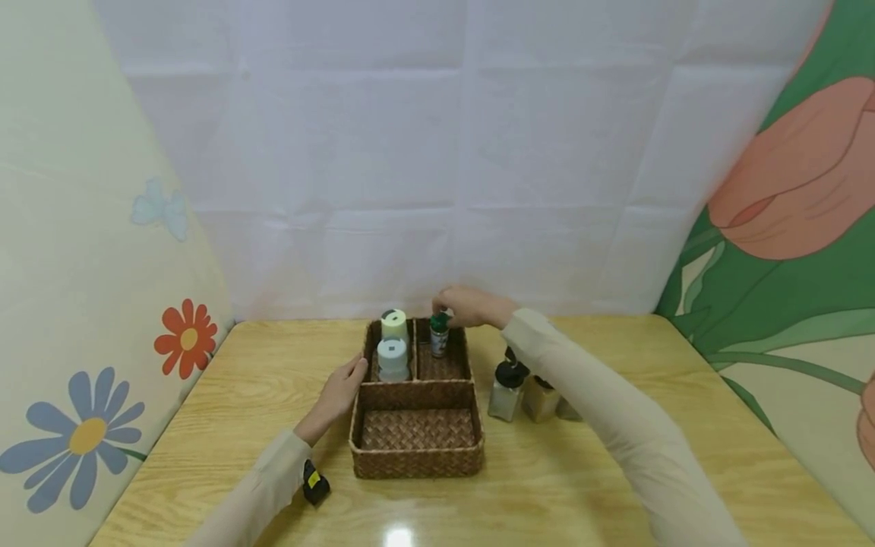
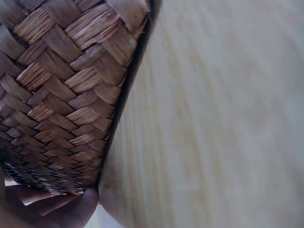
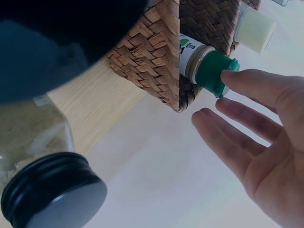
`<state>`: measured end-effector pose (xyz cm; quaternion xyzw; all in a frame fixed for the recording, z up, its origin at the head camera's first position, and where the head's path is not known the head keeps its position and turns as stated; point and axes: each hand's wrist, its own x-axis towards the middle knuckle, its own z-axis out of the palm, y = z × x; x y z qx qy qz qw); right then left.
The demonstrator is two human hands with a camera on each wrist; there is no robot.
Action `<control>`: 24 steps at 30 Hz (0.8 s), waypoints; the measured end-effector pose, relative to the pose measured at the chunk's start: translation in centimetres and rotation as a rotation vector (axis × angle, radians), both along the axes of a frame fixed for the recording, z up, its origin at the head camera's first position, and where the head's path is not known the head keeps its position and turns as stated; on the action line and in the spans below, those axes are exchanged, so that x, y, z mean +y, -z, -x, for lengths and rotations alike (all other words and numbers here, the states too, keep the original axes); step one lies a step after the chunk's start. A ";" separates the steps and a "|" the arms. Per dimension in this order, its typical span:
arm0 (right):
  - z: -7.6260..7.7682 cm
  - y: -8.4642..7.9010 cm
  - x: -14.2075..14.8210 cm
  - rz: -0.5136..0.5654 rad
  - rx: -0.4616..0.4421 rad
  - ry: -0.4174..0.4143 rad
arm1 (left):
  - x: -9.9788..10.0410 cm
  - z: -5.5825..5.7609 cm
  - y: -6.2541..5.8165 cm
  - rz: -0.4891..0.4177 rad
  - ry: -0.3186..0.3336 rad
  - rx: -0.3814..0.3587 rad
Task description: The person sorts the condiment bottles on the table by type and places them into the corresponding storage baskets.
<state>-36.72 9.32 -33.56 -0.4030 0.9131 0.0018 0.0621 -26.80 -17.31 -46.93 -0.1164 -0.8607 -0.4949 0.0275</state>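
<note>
A brown woven basket (image 1: 418, 462) with three compartments stands on the table. My left hand (image 1: 339, 391) grips its left side near the middle; in the left wrist view the fingers (image 2: 78, 209) lie against the outer wall. In the back right compartment is a small seasoning bottle (image 1: 439, 342) with a green cap. My right hand (image 1: 472, 306) reaches over the back rim and pinches this cap from above. The right wrist view shows the thumb on the green cap (image 3: 209, 71). Two bottles, one with a yellow-green cap (image 1: 393, 323) and one pale blue-white (image 1: 393, 355), stand in the back left compartment.
Right of the basket stand several square glass jars (image 1: 504, 399) with black lids, partly hidden under my right sleeve (image 1: 601, 410). A small black object with a yellow label (image 1: 315, 483) is by my left wrist. A white cloth (image 1: 437, 167) hangs behind the table.
</note>
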 end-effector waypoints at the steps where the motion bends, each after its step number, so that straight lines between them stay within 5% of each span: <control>1: 0.0 0.0 0.1 0.001 -0.003 -0.003 | 0.0 0.0 0.0 0.002 0.001 0.004; 24: -0.7 -0.5 1.7 -0.042 -0.120 -0.011 | 0.0 0.0 -0.3 0.004 0.002 0.004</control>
